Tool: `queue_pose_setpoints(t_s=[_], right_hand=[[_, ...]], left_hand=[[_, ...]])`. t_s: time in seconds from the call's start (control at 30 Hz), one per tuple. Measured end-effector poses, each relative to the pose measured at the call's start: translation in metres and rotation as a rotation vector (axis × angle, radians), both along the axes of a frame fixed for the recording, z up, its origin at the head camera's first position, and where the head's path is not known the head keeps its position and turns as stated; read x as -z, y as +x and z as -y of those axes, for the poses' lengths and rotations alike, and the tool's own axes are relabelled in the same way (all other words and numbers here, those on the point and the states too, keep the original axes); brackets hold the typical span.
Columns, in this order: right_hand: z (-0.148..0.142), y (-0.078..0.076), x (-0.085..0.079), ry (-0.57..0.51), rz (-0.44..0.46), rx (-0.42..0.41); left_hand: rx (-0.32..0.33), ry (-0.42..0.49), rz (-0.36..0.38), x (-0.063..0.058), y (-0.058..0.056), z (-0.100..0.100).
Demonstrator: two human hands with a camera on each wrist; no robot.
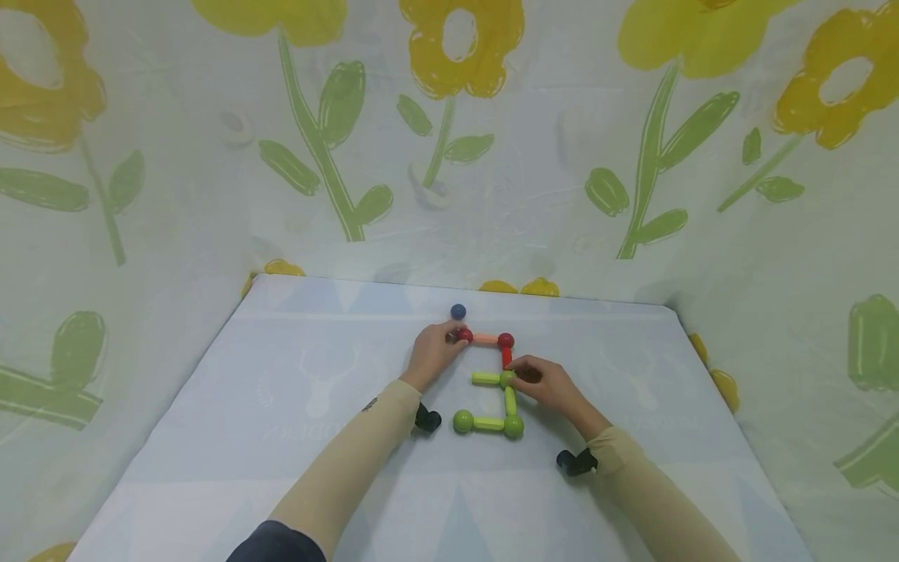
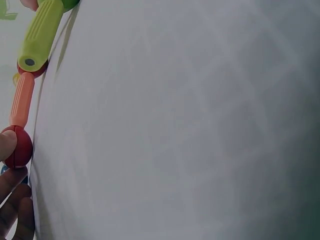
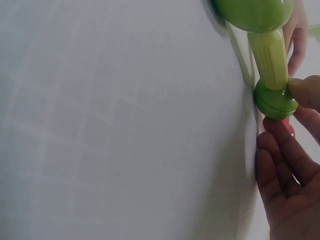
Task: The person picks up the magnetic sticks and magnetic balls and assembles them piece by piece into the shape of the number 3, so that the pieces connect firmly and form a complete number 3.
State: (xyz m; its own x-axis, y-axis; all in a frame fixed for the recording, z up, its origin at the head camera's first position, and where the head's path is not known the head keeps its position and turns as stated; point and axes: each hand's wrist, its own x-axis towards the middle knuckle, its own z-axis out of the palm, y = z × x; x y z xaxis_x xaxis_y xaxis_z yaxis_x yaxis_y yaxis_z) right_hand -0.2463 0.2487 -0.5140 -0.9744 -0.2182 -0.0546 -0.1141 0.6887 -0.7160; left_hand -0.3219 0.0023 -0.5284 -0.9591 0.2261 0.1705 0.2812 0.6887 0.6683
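Note:
A figure of toy rods and balls lies on the table. My left hand (image 1: 430, 353) pinches the red ball (image 2: 20, 147) at its upper left end between thumb and fingers. From there an orange rod (image 1: 485, 339) runs to a second red ball (image 1: 506, 341), and a red rod (image 1: 507, 359) leads down from it. My right hand (image 1: 551, 385) pinches the middle green ball (image 3: 276, 102). A green rod (image 1: 485, 378) sticks out left of that ball with its other end free. Below, another green rod (image 1: 510, 401) joins the lower right green ball (image 1: 514, 426).
A loose blue ball (image 1: 458, 311) lies beyond my left hand. The bottom green rod (image 1: 488, 424) ends in a green ball (image 1: 463, 421) at the left. Flower-printed cloth (image 1: 534, 172) hangs behind and beside the pale table (image 1: 232, 406).

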Motion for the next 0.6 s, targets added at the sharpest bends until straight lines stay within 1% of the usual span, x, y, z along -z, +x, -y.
queue_pose_setpoints(t_s=[0.3, 0.43, 0.6], right_hand=[[-0.0041, -0.0003, 0.0044, -0.031, -0.032, -0.035], [-0.0033, 0.0006, 0.0037, -0.040, -0.023, -0.029], [-0.0033, 0.0014, 0.0017, -0.045, -0.011, -0.023]], left_hand=[[-0.010, -0.008, 0.016, -0.0003, -0.0006, 0.0010], [-0.007, -0.012, 0.021, -0.0004, -0.0001, 0.0004], [0.005, -0.010, 0.003, 0.0004, 0.0007, 0.0012]])
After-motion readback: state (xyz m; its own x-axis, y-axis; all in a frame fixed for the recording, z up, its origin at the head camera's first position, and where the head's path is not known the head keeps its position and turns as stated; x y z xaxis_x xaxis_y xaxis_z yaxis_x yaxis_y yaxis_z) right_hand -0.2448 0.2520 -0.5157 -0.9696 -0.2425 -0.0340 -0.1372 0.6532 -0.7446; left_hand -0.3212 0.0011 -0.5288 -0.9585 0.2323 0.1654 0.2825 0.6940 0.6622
